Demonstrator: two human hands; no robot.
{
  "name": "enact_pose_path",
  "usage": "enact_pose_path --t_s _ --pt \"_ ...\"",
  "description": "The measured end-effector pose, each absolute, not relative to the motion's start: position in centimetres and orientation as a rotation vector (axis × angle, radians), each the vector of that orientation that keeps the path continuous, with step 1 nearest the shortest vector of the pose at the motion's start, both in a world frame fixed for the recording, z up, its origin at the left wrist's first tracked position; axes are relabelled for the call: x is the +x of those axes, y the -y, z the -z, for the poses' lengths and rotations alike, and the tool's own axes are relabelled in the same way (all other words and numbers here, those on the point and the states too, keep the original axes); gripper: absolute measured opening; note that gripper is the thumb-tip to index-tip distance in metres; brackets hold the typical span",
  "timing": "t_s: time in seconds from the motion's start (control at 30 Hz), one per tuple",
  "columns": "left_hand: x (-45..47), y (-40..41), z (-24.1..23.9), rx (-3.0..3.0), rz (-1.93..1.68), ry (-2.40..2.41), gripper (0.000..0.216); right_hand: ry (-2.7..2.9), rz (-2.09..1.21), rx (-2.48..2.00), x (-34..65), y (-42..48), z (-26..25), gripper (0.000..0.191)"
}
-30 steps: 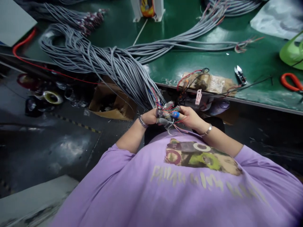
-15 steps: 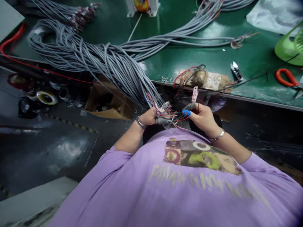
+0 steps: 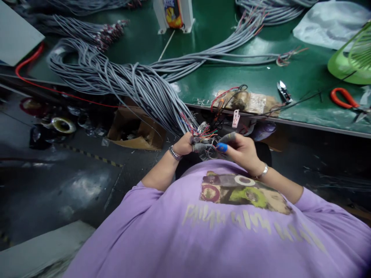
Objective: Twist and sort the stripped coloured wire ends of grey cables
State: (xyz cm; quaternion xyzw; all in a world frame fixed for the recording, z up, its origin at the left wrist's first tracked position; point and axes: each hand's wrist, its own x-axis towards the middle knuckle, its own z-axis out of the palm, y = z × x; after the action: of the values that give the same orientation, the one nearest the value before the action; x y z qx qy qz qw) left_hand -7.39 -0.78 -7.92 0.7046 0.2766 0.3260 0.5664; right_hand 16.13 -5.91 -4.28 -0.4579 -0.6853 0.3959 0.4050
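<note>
Head view: hands point(image 3: 216, 146) on cable ends point(image 3: 203, 135).

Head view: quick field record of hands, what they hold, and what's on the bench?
left hand: closed on the stripped ends of the grey cable bundle
right hand: fingertips pinching the coloured wires, blue cap on one finger
bundle: drapes from the green bench over its edge to the hands
bench right: snips, red-handled tool, green fan
under bench: cardboard box, tape roll
</note>
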Motion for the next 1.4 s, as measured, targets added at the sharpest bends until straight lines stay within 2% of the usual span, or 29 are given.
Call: enact_pose_path --t_s 0.17,0.3,0.53,0.67,0.93,1.07,1.17,1.3,1.4 --pt "-7.1 0.7 7.9 1.661 -0.76 -0.68 0.04 1.747 -1.002 -1.299 16.5 5.0 3.5 0.034" --pt "-6.6 0.8 7.6 1.629 -0.764 -0.708 0.044 1.755 -1.071 -1.312 15.2 4.5 3.8 0.031" --pt "-6.6 0.6 7.5 1.608 -0.611 -0.726 0.043 1.058 -1.475 -1.109 13.7 4.2 6.6 0.042" --pt "-7.3 0.4 7.1 1.578 -0.551 -0.706 0.043 0.903 -1.465 -1.127 13.6 4.0 6.5 0.042" --pt "-9.3 0.0 6.1 1.59 -0.461 -0.606 0.045 1.027 -1.359 -1.225 13.9 3.7 8.1 0.037" --pt "-9.8 0.4 6.1 1.424 -0.632 -0.621 0.044 0.984 -1.32 -1.28 15.6 3.1 10.0 0.042" --pt "-8.6 0.7 6.1 1.279 -0.822 -0.682 0.042 0.937 -1.424 -1.301 17.4 2.8 10.8 0.045" --pt "-5.4 0.1 5.8 1.251 -0.866 -0.712 0.04 0.883 -1.535 -1.221 19.1 1.7 10.1 0.059" --pt "-3.3 -0.7 5.6 1.215 -0.913 -0.756 0.042 0.798 -1.708 -1.129 19.4 0.2 8.6 0.06"
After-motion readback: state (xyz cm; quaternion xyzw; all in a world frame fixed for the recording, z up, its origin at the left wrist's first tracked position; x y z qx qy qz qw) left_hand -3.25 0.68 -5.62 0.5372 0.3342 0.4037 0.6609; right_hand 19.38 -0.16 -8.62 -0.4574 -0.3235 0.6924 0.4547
